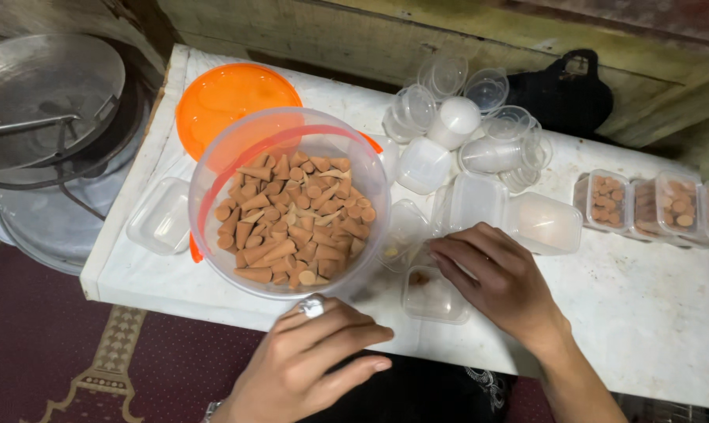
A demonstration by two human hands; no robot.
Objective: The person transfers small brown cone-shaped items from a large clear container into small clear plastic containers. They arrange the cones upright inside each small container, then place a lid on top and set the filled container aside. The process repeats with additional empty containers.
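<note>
A clear round plastic tub [213, 168] stands on the white table [644, 313], filled with several brown cone-shaped pieces [291, 223]. My left hand [311, 356], with a ring on one finger, rests at the table's near edge just below the tub, fingers loosely curled, holding nothing. Over a small clear square box [433, 301], which has a brown piece inside, my right hand [499, 278] reaches with fingers bent down and fingertips at the box's upper left rim. Whether those fingers pinch a cone is hidden.
An orange lid [229, 98] lies behind the tub. Several empty clear boxes and lids [480, 141] are heaped at the back middle. Filled small boxes [652, 204] line the right. A clear lid [160, 218] lies left. Metal pans [41, 102] stand off the table's left.
</note>
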